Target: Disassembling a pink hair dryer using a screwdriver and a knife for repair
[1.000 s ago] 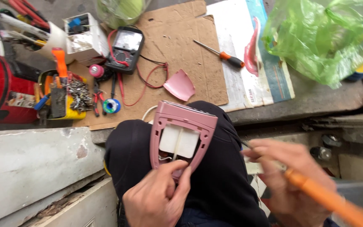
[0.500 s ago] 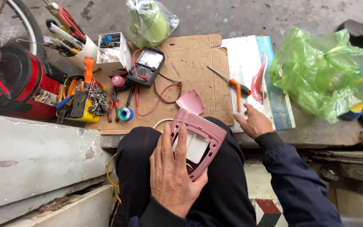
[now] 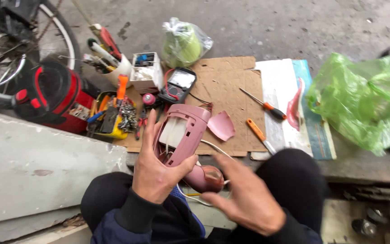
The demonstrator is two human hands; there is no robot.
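Half a second back my right hand was out on the white board by the tools; now it's back in the lower middle of the frame. My left hand (image 3: 156, 174), lower centre-left, is wrapped around the pink plastic appliance (image 3: 182, 138), tilted up with its open back showing a white block inside. Right hand (image 3: 244, 199) hovers just beside its rounded glossy end, fingers spread, holding nothing, a bit blurred. Up on the flat brown cardboard (image 3: 231, 90): one loose pink cover piece (image 3: 221, 125), two screwdrivers (image 3: 262, 105) with orange handles. Far right, one crinkly green plastic bag (image 3: 362, 101).
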